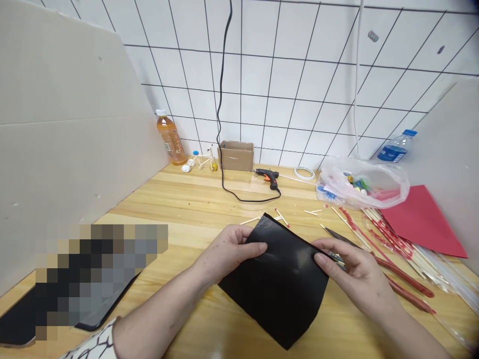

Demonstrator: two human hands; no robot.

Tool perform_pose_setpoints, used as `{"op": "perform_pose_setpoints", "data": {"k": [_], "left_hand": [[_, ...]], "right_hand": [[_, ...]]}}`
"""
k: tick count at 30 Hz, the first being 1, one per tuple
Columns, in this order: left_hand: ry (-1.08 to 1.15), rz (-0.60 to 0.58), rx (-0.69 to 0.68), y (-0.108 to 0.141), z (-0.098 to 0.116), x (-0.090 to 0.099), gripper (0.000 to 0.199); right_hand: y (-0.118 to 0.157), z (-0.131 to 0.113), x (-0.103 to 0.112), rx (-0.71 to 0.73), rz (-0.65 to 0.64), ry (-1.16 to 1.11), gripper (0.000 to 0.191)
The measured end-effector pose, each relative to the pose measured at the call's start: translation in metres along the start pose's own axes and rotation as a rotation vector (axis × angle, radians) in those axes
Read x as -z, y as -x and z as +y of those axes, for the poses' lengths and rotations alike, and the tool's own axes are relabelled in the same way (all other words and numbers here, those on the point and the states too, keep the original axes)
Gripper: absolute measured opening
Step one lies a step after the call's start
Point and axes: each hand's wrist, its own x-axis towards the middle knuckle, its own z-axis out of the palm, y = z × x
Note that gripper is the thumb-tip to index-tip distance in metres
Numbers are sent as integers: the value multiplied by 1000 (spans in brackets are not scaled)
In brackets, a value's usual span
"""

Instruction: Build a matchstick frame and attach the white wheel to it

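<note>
A sheet of black paper (275,284) lies tilted over the wooden table (179,219), its near corner pointing toward me. My left hand (228,249) pinches its upper left edge, thumb on top. My right hand (355,271) holds its right edge. A pair of dark scissors (339,242) sits just beyond my right fingers, partly hidden by them.
Loose wooden sticks (280,217) are scattered past the sheet. Farther back stand a black-and-orange glue gun (266,178), a cardboard box (237,155), an orange drink bottle (170,138) and a plastic bag (361,183). Red card (422,222) lies right, beside cardboard walls.
</note>
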Motion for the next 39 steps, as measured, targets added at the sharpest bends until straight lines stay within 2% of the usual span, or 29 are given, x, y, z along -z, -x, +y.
{"op": "perform_pose_setpoints", "data": {"k": [6, 11, 14, 16, 18, 21, 23, 25, 28, 30, 33, 35, 37, 38, 39], "left_hand": [[-24, -46, 41, 1, 0, -1, 15], [-25, -39, 10, 0, 1, -1, 16], [-32, -21, -68, 3, 4, -3, 17], [-44, -3, -163, 6, 6, -6, 17], [-105, 41, -278, 10, 6, -10, 15], [-352, 192, -524, 17, 6, -18, 10], [-591, 318, -769, 22, 5, -21, 7], [-801, 400, -993, 27, 5, -22, 8], [-989, 403, -1203, 33, 8, -22, 13], [-1105, 362, -1280, 36, 9, -23, 17], [-1315, 292, -1366, 41, 5, -29, 20], [-1411, 240, -1491, 42, -2, -36, 23], [-1527, 255, -1514, 43, -10, -43, 20], [-1559, 329, -1544, 43, -13, -46, 16], [-1610, 344, -1536, 44, -15, -48, 15]], "right_hand": [[-2, -10, 1, -69, -81, -127, 30], [0, -10, 2, -84, 21, -179, 31], [1, -3, 2, -34, 22, -128, 30], [0, 0, 1, -13, 73, -110, 32], [-1, 3, 0, -30, 185, -130, 32], [-2, 4, 2, -66, 273, -184, 27], [0, 3, 4, -55, 202, -254, 31], [3, 0, 5, -5, 45, -373, 36], [10, -7, 4, 91, -205, -532, 40], [15, -12, 4, 114, -281, -604, 46], [20, -18, 6, 107, -295, -733, 45], [22, -23, 9, 92, -292, -807, 37], [24, -27, 10, 29, -264, -868, 27], [25, -28, 11, -26, -240, -899, 23], [25, -29, 11, -86, -210, -933, 20]]}}
